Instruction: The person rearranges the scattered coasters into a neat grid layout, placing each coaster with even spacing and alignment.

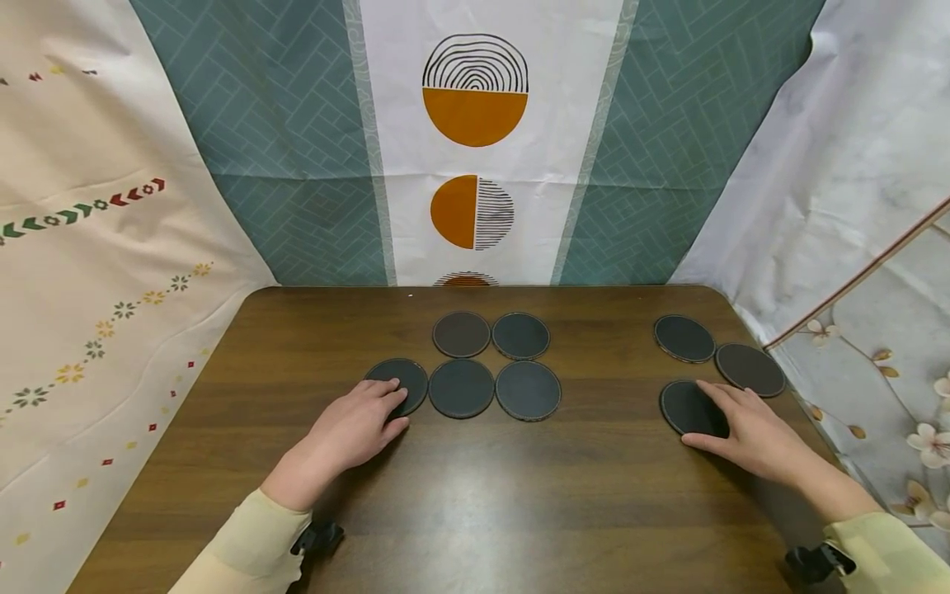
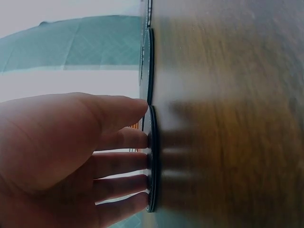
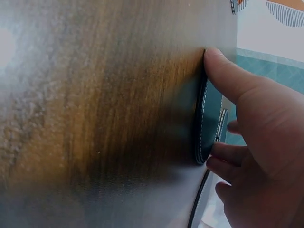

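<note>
Several round dark leather coasters with stitched rims lie flat on the table. At the left end of the middle group, the fingertips of my left hand rest on a coaster. The left wrist view shows those fingers stretched out, touching that coaster's top, with the thumb near its edge. On the right, my right hand holds another coaster by its rim. In the right wrist view the thumb is at one side of this coaster and the fingers at the other.
Beside the left-hand coaster, a black coaster, a grey one, a brown one and a dark one form two rows. Behind my right hand lie a black coaster and a brown coaster near the right edge. Cloths hang around the wooden table.
</note>
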`<action>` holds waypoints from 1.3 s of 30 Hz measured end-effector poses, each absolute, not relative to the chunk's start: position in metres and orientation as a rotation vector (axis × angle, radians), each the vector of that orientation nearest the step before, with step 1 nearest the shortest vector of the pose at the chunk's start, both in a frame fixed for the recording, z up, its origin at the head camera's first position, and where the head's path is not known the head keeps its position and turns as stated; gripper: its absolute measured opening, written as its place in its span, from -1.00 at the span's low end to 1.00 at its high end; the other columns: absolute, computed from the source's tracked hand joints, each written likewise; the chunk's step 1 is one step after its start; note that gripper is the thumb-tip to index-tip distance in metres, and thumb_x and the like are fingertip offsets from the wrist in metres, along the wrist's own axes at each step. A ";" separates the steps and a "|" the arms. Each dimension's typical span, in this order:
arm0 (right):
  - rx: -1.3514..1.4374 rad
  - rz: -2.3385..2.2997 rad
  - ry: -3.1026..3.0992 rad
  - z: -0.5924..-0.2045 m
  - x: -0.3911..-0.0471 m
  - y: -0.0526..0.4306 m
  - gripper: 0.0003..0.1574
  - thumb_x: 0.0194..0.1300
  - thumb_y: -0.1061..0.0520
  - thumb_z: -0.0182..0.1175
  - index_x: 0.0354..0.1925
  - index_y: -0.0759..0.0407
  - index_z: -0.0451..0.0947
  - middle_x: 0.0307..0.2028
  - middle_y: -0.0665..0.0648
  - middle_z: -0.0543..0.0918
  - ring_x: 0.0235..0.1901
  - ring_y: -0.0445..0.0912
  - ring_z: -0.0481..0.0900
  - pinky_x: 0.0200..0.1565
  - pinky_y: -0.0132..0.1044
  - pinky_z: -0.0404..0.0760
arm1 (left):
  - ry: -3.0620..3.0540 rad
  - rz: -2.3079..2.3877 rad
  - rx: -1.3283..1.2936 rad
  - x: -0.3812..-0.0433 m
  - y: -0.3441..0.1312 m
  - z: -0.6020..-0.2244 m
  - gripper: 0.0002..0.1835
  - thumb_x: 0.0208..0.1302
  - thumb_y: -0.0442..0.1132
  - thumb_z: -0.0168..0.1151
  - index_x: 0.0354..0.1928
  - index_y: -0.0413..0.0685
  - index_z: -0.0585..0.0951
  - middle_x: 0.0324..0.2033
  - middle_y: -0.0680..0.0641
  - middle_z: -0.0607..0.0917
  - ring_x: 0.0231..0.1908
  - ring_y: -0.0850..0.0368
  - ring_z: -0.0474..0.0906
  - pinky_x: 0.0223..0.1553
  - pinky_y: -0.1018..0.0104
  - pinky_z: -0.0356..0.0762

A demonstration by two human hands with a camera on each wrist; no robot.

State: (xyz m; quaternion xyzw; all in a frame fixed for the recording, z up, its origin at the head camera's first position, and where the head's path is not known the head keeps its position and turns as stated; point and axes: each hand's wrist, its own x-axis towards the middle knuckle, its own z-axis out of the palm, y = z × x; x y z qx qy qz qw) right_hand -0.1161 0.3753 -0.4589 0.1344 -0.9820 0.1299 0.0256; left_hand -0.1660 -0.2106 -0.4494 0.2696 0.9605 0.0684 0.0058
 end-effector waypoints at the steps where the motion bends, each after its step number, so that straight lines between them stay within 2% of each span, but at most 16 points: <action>1: 0.401 0.410 -3.043 -0.459 -0.117 0.376 0.25 0.11 -0.42 0.41 0.43 0.36 0.28 0.28 0.50 0.38 0.27 0.50 0.28 0.31 0.40 0.06 | 3.007 0.213 0.843 -0.166 -0.211 -0.449 -0.44 0.40 0.03 0.28 0.30 -0.16 0.58 0.32 -0.23 0.50 0.31 -0.20 0.41 0.22 -0.09 0.45; 5: 0.346 0.421 -3.065 -0.458 -0.117 0.375 0.27 0.10 -0.46 0.39 0.45 0.33 0.26 0.30 0.51 0.36 0.28 0.57 0.20 0.26 0.44 0.11 | 3.010 0.206 0.849 -0.165 -0.210 -0.449 -0.44 0.39 0.01 0.29 0.30 -0.17 0.58 0.31 -0.24 0.51 0.31 -0.21 0.41 0.22 -0.10 0.45; 8: 0.334 0.398 -3.047 -0.457 -0.117 0.373 0.27 0.08 -0.48 0.39 0.43 0.32 0.29 0.29 0.47 0.40 0.27 0.57 0.21 0.19 0.45 0.20 | 3.009 0.195 0.845 -0.165 -0.210 -0.448 -0.45 0.40 0.01 0.29 0.30 -0.17 0.58 0.32 -0.23 0.50 0.31 -0.21 0.41 0.22 -0.10 0.45; 14: 0.378 0.367 -2.997 -0.452 -0.120 0.359 0.23 0.09 -0.50 0.37 0.41 0.29 0.33 0.25 0.38 0.46 0.27 0.44 0.29 0.13 0.38 0.32 | 3.002 0.189 0.842 -0.165 -0.211 -0.448 -0.44 0.41 0.02 0.27 0.31 -0.16 0.57 0.33 -0.22 0.50 0.32 -0.20 0.40 0.23 -0.08 0.44; 19: 0.428 0.383 -2.990 -0.446 -0.128 0.342 0.23 0.11 -0.50 0.35 0.44 0.26 0.31 0.28 0.36 0.45 0.29 0.37 0.30 0.14 0.36 0.34 | 2.999 0.183 0.852 -0.167 -0.213 -0.446 -0.43 0.40 0.02 0.28 0.31 -0.17 0.57 0.32 -0.23 0.50 0.31 -0.20 0.40 0.23 -0.08 0.44; 25: 0.484 0.396 -2.997 -0.445 -0.146 0.318 0.24 0.12 -0.53 0.31 0.45 0.23 0.30 0.32 0.34 0.42 0.33 0.36 0.28 0.22 0.32 0.29 | 2.999 0.194 0.859 -0.168 -0.213 -0.446 -0.44 0.40 0.01 0.28 0.31 -0.18 0.57 0.32 -0.23 0.50 0.31 -0.20 0.40 0.22 -0.08 0.45; 31: 0.572 0.395 -2.979 -0.443 -0.168 0.289 0.24 0.11 -0.54 0.32 0.44 0.23 0.32 0.32 0.33 0.42 0.37 0.36 0.25 0.40 0.23 0.07 | 3.002 0.193 0.854 -0.168 -0.214 -0.449 -0.45 0.41 0.00 0.27 0.31 -0.17 0.57 0.32 -0.23 0.50 0.31 -0.19 0.40 0.22 -0.08 0.45; 39: 0.641 0.450 -3.002 -0.437 -0.192 0.246 0.25 0.12 -0.55 0.30 0.48 0.18 0.27 0.37 0.28 0.38 0.42 0.28 0.20 0.44 0.18 -0.01 | 3.002 0.172 0.846 -0.168 -0.213 -0.450 -0.44 0.41 0.01 0.28 0.32 -0.17 0.56 0.33 -0.23 0.49 0.32 -0.18 0.39 0.23 -0.06 0.44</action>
